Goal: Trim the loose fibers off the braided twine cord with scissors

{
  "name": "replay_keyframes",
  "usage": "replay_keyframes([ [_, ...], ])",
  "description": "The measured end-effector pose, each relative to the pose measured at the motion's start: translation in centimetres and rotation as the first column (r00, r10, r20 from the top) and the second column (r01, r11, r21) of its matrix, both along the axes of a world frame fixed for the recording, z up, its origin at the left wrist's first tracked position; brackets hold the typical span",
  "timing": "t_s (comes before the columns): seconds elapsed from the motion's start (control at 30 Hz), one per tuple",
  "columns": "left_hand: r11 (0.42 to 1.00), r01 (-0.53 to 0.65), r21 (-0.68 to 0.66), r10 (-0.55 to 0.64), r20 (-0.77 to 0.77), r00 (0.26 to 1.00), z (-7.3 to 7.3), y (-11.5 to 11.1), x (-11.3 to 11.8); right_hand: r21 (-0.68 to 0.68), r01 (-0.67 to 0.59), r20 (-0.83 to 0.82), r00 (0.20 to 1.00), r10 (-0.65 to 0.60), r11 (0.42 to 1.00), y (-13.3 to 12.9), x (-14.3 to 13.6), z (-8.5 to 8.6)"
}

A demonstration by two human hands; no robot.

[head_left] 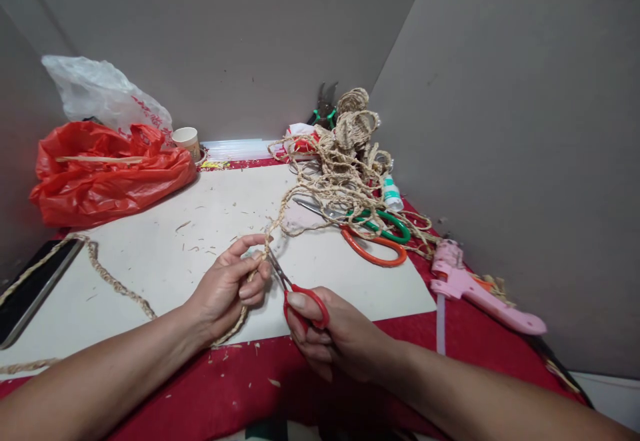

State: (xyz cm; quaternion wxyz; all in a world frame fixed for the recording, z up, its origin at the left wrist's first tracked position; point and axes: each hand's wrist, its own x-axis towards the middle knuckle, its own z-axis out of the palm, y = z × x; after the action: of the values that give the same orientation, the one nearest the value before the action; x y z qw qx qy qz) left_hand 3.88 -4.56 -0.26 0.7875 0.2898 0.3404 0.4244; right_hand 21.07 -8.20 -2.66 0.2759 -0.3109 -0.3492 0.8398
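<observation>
A length of braided straw cord (241, 321) passes through my left hand (239, 281), pinched between thumb and fingers near the middle of the view. My right hand (325, 334) grips small red-handled scissors (324, 308), with thumb and fingers in the loops. The scissor blades reach up and left to the cord, just beside my left fingertips. Beyond my hands, the cord runs up toward a tangled heap of braided cord (350, 161). Another stretch of braid (113, 281) lies at the left, partly hidden behind my left forearm.
Larger scissors (377, 258) with green and orange handles lie by the heap. A pink glue gun (480, 291) rests at the right. At the left are a red plastic bag (115, 191), a paper cup (187, 140) and a dark phone-like object (37, 288). White board (350, 294) covers red cloth.
</observation>
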Motion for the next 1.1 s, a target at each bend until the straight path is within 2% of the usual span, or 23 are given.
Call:
replay_keyframes([
  [0.23, 0.998, -0.030, 0.055, 0.033, -0.060, 0.998, -0.05, 0.05, 0.09, 0.143, 0.021, 0.107, 0.994, -0.037, 0.989, 0.31, 0.43, -0.03],
  [0.37, 0.989, -0.066, 0.135, 0.088, -0.169, 0.982, 0.02, 0.15, 0.24, 0.183, 0.037, 0.153, 0.986, -0.066, 0.982, 0.33, 0.62, -0.07],
  [0.53, 0.954, -0.099, 0.284, 0.207, -0.378, 0.902, -0.22, -0.09, 0.35, 0.192, 0.069, 0.207, 0.972, -0.109, 0.979, 0.22, 0.49, 0.11],
  [0.7, 0.909, -0.013, 0.416, 0.238, -0.494, 0.836, -0.62, -0.41, 0.25, 0.215, 0.070, 0.253, 0.959, -0.125, 0.974, 0.12, 0.36, 0.12],
  [0.77, 0.912, 0.001, 0.410, 0.219, -0.490, 0.844, -0.59, -0.47, 0.25, 0.207, 0.071, 0.262, 0.957, -0.125, 0.976, 0.16, 0.33, 0.15],
  [0.93, 0.956, 0.008, 0.293, 0.118, -0.409, 0.905, -0.10, -0.42, 0.42, 0.147, 0.029, 0.296, 0.952, -0.072, 0.989, 0.37, 0.44, 0.27],
  [1.1, 0.979, -0.013, 0.205, 0.086, -0.348, 0.934, 0.11, 0.22, 0.27, 0.169, -0.013, 0.258, 0.966, -0.032, 0.986, 0.26, 0.77, 0.09],
])
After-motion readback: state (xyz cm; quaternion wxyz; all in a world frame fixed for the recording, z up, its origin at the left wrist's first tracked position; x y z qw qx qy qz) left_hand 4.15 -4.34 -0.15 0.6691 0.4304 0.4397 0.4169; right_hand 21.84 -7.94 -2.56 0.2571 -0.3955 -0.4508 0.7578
